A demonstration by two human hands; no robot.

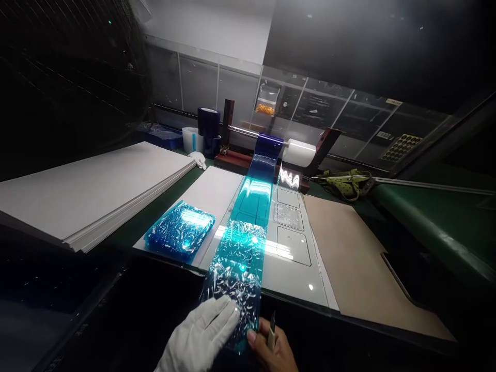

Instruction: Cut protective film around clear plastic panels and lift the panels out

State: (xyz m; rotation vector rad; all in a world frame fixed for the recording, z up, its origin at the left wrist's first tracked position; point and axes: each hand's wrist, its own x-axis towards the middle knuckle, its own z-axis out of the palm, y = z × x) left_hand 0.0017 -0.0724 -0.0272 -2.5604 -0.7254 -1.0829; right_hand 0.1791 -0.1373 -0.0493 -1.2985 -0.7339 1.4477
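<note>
A strip of blue protective film (pixel 251 201) runs from its roll down over the table's front edge towards me. My left hand (pixel 201 330), in a white glove, lies across the near end of the film with its fingers straight and together; its thumb is hidden. My bare right hand (pixel 273 346) is closed, pinching the film's right edge between thumb and finger. It also holds a utility knife (pixel 272 335), blade pointing up. Crinkled clear pieces show under or on the strip. Left of it lies a stack of blue film pieces (pixel 180 230).
A white board with outlined rectangles (pixel 292 245) lies under the strip. White sheets (pixel 96 191) are stacked at left, brown cardboard (pixel 349 248) at right with a dark phone-like slab (pixel 403 279). Behind stand a roll holder (pixel 232 160), a white roll (pixel 300 152) and a green pouch (pixel 344 183).
</note>
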